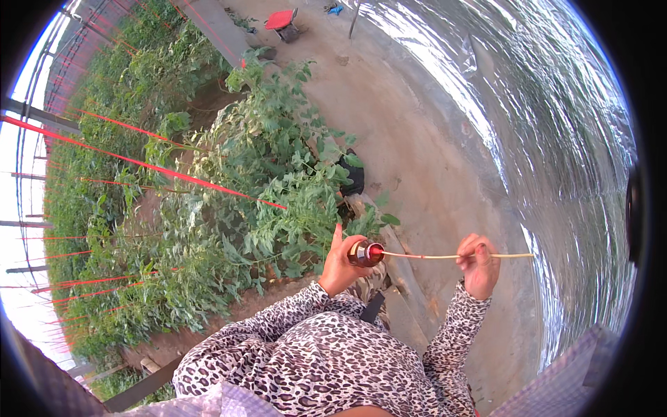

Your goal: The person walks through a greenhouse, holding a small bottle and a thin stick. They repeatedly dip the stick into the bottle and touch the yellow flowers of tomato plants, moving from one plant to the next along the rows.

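My left hand (336, 266) grips a small brown glass bottle (360, 254), its mouth tipped toward the right. Something red shows at the bottle's mouth. Between the fingers and thumb of my right hand (479, 266) is a thin pale stick (437, 256). Its left end is red and lies at or just inside the bottle's mouth; which of these I cannot tell. The stick's other end sticks out past my right hand. Leafy tomato plants (292, 193) grow close beyond my left hand.
Red strings (156, 168) slant over the plant rows on the left. A black container (352, 174) stands at the bed's edge by the dirt path (406, 156). Shiny reflective sheeting (568, 172) lines the right side. Farther up is a red-topped stool (281, 21).
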The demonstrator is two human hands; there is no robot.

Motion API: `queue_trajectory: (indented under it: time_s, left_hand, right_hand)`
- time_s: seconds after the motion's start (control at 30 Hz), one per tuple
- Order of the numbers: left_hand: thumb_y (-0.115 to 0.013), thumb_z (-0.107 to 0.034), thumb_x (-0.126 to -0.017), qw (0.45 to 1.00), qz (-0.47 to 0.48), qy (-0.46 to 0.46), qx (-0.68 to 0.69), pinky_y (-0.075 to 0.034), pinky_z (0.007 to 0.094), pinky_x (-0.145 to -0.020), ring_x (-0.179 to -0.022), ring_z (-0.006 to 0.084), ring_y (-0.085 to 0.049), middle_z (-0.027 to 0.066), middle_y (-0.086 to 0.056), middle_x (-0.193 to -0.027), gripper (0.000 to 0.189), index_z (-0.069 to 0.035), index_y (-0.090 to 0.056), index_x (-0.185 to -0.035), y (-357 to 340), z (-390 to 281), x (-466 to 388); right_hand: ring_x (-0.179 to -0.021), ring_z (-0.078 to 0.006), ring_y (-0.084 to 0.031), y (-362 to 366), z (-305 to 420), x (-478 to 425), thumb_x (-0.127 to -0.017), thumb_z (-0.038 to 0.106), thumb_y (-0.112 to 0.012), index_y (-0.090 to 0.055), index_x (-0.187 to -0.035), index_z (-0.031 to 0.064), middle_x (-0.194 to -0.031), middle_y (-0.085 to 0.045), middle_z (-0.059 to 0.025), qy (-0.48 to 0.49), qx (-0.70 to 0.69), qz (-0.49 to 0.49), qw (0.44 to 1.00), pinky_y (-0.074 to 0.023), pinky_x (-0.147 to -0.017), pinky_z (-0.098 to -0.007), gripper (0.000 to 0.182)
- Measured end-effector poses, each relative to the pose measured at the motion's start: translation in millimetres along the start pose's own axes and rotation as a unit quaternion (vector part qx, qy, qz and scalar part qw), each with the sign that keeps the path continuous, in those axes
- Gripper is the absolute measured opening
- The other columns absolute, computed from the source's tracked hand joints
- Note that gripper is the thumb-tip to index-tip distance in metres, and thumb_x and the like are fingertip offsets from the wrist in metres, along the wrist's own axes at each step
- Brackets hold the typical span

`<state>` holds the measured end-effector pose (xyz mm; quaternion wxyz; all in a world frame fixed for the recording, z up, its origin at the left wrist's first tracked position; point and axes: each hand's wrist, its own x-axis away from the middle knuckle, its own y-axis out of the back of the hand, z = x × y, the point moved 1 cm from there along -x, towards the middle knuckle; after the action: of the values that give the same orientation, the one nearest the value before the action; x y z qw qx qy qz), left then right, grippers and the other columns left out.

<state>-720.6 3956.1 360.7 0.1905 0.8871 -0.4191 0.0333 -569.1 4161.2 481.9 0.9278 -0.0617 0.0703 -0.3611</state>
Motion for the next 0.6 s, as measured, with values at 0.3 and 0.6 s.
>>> queue_trajectory:
  time_s: [0.3, 0.6]
  left_hand:
    - [-0.084, -0.003, -0.047, 0.964, 0.14, -0.186, -0.126, -0.042, 0.0392, -0.095, -0.127, 0.0362, -0.039, 0.0268, -0.031, -0.14, 0.068, -0.011, -0.058, -0.11, -47.6, -73.6, -73.5]
    - [-0.077, 0.006, -0.049, 0.925, 0.339, -0.116, 0.126, -0.039, 0.0352, -0.096, -0.121, 0.0269, -0.044, 0.0186, -0.031, -0.142, 0.075, -0.006, -0.051, -0.118, -148.9, -86.6, -155.6]
  right_hand:
    - [-0.061, -0.0239, -0.056, 27.7, 38.1, -11.9, -0.087, 0.019, -0.057, -0.059, -0.082, 0.0005, -0.071, -0.055, -0.0111, 0.039, 0.287, 0.059, 0.955, -0.0428, -0.057, -0.0322, 0.02]
    - [-0.073, -0.0295, -0.057, 83.6, 48.1, 14.7, -0.082, 0.014, -0.058, -0.056, -0.083, 0.0052, -0.08, -0.058, -0.0102, 0.067, 0.344, -0.054, 0.935, -0.0441, -0.063, -0.0388, 0.009]
